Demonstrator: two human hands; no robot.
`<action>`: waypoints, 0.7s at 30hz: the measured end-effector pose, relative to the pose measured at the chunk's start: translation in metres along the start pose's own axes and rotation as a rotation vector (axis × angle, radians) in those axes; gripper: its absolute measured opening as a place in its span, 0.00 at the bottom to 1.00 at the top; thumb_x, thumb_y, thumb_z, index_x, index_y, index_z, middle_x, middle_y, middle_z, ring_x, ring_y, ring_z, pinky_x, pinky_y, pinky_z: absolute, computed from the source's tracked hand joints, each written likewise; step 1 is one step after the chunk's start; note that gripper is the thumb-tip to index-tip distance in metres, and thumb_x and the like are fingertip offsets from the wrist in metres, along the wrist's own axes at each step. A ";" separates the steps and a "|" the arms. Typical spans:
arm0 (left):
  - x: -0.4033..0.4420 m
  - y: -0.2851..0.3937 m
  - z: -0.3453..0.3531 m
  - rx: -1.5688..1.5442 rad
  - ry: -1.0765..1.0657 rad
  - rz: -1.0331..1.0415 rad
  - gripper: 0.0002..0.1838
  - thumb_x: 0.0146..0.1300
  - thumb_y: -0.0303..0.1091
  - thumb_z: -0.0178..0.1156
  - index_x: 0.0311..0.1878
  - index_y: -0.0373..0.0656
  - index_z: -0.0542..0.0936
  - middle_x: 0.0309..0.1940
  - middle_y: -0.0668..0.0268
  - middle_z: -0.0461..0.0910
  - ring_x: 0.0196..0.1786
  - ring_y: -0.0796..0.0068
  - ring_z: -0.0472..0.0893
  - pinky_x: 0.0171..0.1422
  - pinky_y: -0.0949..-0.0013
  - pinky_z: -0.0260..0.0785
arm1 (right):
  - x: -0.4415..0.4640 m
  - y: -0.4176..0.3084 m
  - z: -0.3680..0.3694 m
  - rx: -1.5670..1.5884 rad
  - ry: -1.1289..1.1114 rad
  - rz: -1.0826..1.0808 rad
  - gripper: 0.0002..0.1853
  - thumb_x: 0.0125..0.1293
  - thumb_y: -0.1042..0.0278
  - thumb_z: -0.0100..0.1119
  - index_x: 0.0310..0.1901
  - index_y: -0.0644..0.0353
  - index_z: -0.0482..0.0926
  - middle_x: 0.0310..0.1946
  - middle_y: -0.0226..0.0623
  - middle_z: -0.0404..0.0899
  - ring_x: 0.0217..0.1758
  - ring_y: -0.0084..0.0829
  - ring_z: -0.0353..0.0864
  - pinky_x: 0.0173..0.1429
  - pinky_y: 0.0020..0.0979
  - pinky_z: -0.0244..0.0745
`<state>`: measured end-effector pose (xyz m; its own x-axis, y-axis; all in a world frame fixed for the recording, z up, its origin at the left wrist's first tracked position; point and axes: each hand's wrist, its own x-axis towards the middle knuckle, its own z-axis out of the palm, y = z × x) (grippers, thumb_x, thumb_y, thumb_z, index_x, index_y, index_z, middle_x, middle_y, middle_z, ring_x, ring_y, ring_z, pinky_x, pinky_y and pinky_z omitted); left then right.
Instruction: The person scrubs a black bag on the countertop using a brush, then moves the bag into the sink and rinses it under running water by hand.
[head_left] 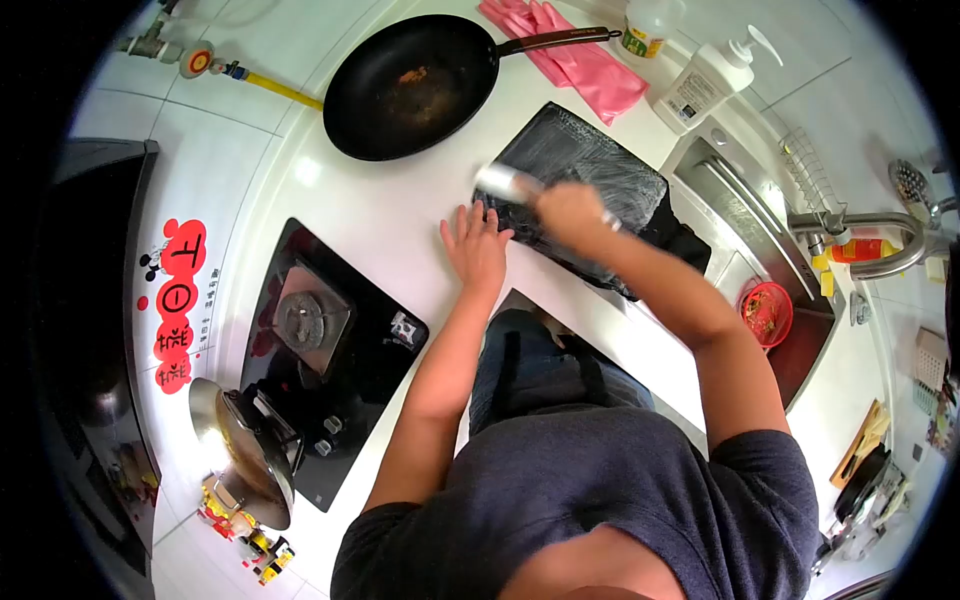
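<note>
A flat black rectangular panel (pixel 590 150), streaked with whitish film that looks like suds, lies on the white countertop. My right hand (pixel 575 215) is closed round a brush-like handled tool with a pale head (pixel 505 183), held over the panel's left end. Motion blurs the tool, so its exact kind is unclear. Fingers spread, my left hand (pixel 477 245) rests at the panel's near left corner and presses on its edge or on the counter beside it. Dark cloth-like material (pixel 688 245) shows at the panel's right end.
A black frying pan (pixel 410 90) stands behind, with pink rubber gloves (pixel 570 55) and a white pump bottle (pixel 700 88) to its right. The gas hob (pixel 350 350) with a wok (pixel 240 455) is at left. The sink (pixel 805 345) at right holds a red strainer (pixel 767 314).
</note>
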<state>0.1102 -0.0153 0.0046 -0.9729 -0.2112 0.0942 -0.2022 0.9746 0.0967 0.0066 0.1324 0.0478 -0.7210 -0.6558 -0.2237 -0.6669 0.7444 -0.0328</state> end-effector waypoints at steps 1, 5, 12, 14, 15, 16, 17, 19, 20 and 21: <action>0.001 0.003 -0.002 0.018 -0.038 -0.011 0.23 0.57 0.50 0.60 0.53 0.49 0.80 0.60 0.64 0.73 0.67 0.60 0.65 0.72 0.43 0.39 | -0.012 -0.018 0.003 0.097 0.029 -0.113 0.21 0.65 0.64 0.48 0.60 0.51 0.72 0.29 0.47 0.82 0.33 0.42 0.85 0.36 0.43 0.80; -0.002 0.000 -0.002 0.054 -0.004 0.063 0.23 0.60 0.50 0.58 0.54 0.48 0.80 0.60 0.64 0.73 0.68 0.58 0.62 0.72 0.41 0.37 | 0.023 0.062 0.002 0.047 -0.034 0.257 0.22 0.67 0.63 0.44 0.62 0.42 0.70 0.33 0.38 0.84 0.33 0.37 0.85 0.35 0.39 0.81; 0.001 0.003 -0.011 0.121 -0.075 0.089 0.24 0.62 0.50 0.55 0.57 0.47 0.78 0.63 0.63 0.70 0.70 0.53 0.58 0.73 0.37 0.30 | -0.030 0.018 -0.017 0.016 -0.154 0.018 0.22 0.68 0.63 0.45 0.64 0.38 0.67 0.30 0.39 0.83 0.34 0.38 0.85 0.36 0.39 0.81; 0.001 0.002 -0.007 0.126 -0.096 0.089 0.24 0.64 0.50 0.53 0.59 0.47 0.76 0.64 0.62 0.69 0.71 0.52 0.57 0.73 0.37 0.28 | -0.048 0.022 -0.014 0.098 -0.125 0.056 0.23 0.68 0.63 0.44 0.65 0.37 0.66 0.32 0.41 0.83 0.36 0.40 0.85 0.38 0.40 0.81; 0.001 0.003 -0.009 0.123 -0.108 0.093 0.25 0.64 0.49 0.53 0.59 0.46 0.76 0.64 0.62 0.68 0.71 0.52 0.57 0.73 0.36 0.27 | -0.049 0.038 -0.010 0.122 -0.144 0.135 0.23 0.68 0.63 0.44 0.65 0.38 0.67 0.32 0.41 0.83 0.36 0.40 0.85 0.38 0.40 0.80; 0.002 0.004 -0.011 0.121 -0.119 0.096 0.25 0.64 0.49 0.53 0.59 0.45 0.76 0.65 0.62 0.68 0.71 0.52 0.56 0.73 0.36 0.27 | -0.049 0.060 -0.013 0.175 -0.077 0.242 0.22 0.68 0.63 0.45 0.64 0.40 0.68 0.33 0.43 0.83 0.37 0.40 0.85 0.40 0.40 0.80; 0.001 0.005 -0.014 0.120 -0.130 0.100 0.25 0.64 0.49 0.53 0.59 0.44 0.75 0.65 0.61 0.67 0.71 0.52 0.56 0.73 0.36 0.26 | -0.039 0.091 -0.001 0.102 -0.145 0.362 0.22 0.67 0.63 0.44 0.63 0.41 0.69 0.34 0.43 0.83 0.37 0.39 0.85 0.40 0.40 0.80; 0.004 0.007 -0.016 0.161 -0.169 0.095 0.25 0.64 0.48 0.52 0.59 0.44 0.75 0.65 0.62 0.67 0.71 0.52 0.56 0.73 0.36 0.25 | -0.049 0.129 -0.005 0.141 0.066 0.467 0.24 0.68 0.64 0.41 0.66 0.39 0.65 0.33 0.42 0.83 0.35 0.39 0.85 0.36 0.41 0.80; 0.005 0.009 -0.017 0.181 -0.187 0.094 0.24 0.65 0.48 0.52 0.59 0.44 0.75 0.65 0.62 0.67 0.72 0.52 0.56 0.73 0.36 0.25 | -0.054 0.127 -0.005 0.128 0.053 0.439 0.24 0.68 0.64 0.42 0.66 0.38 0.63 0.32 0.42 0.83 0.35 0.39 0.85 0.35 0.41 0.80; 0.007 0.012 -0.019 0.202 -0.206 0.101 0.25 0.65 0.48 0.52 0.59 0.43 0.75 0.66 0.61 0.67 0.72 0.52 0.56 0.73 0.36 0.25 | -0.060 0.119 -0.006 0.113 0.040 0.413 0.25 0.68 0.65 0.42 0.67 0.37 0.62 0.32 0.42 0.83 0.34 0.39 0.85 0.34 0.40 0.80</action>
<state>0.1028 -0.0070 0.0254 -0.9873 -0.1130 -0.1121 -0.1014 0.9894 -0.1041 -0.0301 0.2595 0.0634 -0.9316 -0.3021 -0.2022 -0.2972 0.9532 -0.0549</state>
